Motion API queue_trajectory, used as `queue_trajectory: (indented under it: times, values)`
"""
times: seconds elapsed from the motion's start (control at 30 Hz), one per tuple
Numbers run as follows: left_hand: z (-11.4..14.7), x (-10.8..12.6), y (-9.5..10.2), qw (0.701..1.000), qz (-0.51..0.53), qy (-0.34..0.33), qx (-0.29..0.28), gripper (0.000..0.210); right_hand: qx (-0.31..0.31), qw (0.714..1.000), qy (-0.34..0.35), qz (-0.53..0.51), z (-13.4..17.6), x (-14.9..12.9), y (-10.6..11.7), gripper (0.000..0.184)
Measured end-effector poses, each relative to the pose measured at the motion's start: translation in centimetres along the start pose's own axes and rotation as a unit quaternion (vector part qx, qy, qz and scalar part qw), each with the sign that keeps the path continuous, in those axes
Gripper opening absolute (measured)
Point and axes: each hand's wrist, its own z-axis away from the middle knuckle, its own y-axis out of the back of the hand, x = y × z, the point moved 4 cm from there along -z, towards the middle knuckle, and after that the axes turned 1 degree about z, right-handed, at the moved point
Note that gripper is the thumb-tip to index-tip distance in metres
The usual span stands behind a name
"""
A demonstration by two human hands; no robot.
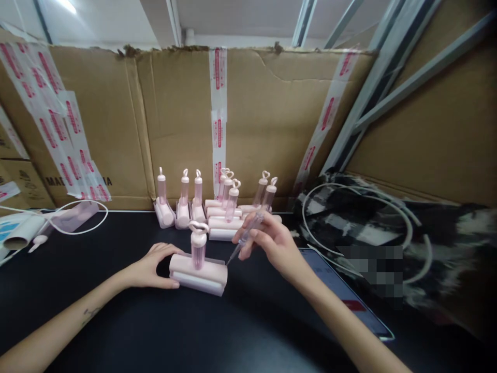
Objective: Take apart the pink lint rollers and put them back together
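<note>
Principal item: one pale pink cylindrical plastic roller (pixel 184 264), lying on the black, smooth-topped desk (pixel 155 331), its translucent pink handle (pixel 198 254) upright and topped by a heart-shaped pink loop (pixel 199 226). Left hand (pixel 159 264): at the roller's left end, which it held between thumb and fingers, these spread fairly wide. Right hand (pixel 267 238): above and to the right of the roller, fingers closed round a slim screwdriver with a translucent handle (pixel 248 233), tilted, its tip at the roller's right end; whether the tip touched could not be told. Behind the roller: a cluster of similar pale pink rollers (pixel 225 224), handles upright, before a brown cardboard panel (pixel 178 119). Well to its right: one flat device with a lit screen (pixel 337 290), near a looped white cable (pixel 305 212). Well to its left: one white hollow tube (pixel 29 230).
</note>
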Motion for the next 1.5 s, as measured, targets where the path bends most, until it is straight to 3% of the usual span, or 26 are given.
queue_trajectory:
  times: [0.1,0.3,0.4,0.47,0.57,0.67,0.73,0.83,1.0,1.17,1.27,1.37,1.43,1.5]
  values:
    - [0.0,-0.2,0.2,1.0,-0.002,-0.001,-0.008,0.052,0.033,0.999,-0.014,-0.023,0.2,0.2,-0.8,0.014]
    - [0.4,-0.7,0.8,0.999,0.048,0.008,-0.025,0.051,0.076,0.995,0.011,0.059,0.8,0.4,-1.1,0.019]
    - [0.2,-0.4,0.8,0.995,0.097,0.02,0.004,0.051,0.084,0.981,0.008,0.174,0.8,0.4,-0.6,0.036]
    - [0.0,-0.1,0.6,0.99,0.131,0.008,0.055,0.051,0.098,0.943,-0.015,0.317,0.7,0.5,-0.2,0.045]
    - [-0.2,0.3,0.0,0.979,0.165,-0.025,0.117,0.053,0.042,0.88,-0.052,0.47,0.6,1.1,-0.7,0.047]
    - [-0.1,0.5,-0.6,0.977,0.175,-0.026,0.12,0.059,-0.057,0.873,-0.053,0.481,0.7,1.9,-2.2,0.04]
    - [0.1,1.0,-0.6,0.975,0.2,-0.027,0.094,0.067,-0.074,0.876,-0.048,0.474,0.8,2.3,-2.8,0.038]
    - [0.2,2.1,-0.3,0.946,0.317,-0.026,0.064,0.068,-0.055,0.874,-0.047,0.481,0.9,2.6,-2.8,0.039]
    - [0.3,2.4,0.2,0.873,0.439,0.101,0.186,0.035,-0.044,0.839,-0.013,0.542,1.3,2.4,-3.5,0.05]
    - [0.8,3.5,-0.2,0.803,0.529,0.115,0.247,0.034,-0.096,0.843,0.0,0.53,2.6,2.3,-6.1,0.057]
    - [0.9,4.2,0.1,0.803,0.537,0.093,0.241,0.032,-0.134,0.865,-0.027,0.483,3.1,2.6,-7.1,0.041]
    - [0.9,3.6,2.0,0.802,0.517,0.073,0.289,0.033,-0.148,0.891,-0.046,0.428,3.2,2.6,-7.1,0.035]
    - [1.0,2.2,4.1,0.783,0.509,0.072,0.352,0.032,-0.149,0.901,-0.047,0.406,3.2,2.4,-6.8,0.035]
    - [1.1,0.6,6.0,0.779,0.497,0.092,0.373,0.029,-0.151,0.909,-0.045,0.386,3.1,2.3,-6.6,0.034]
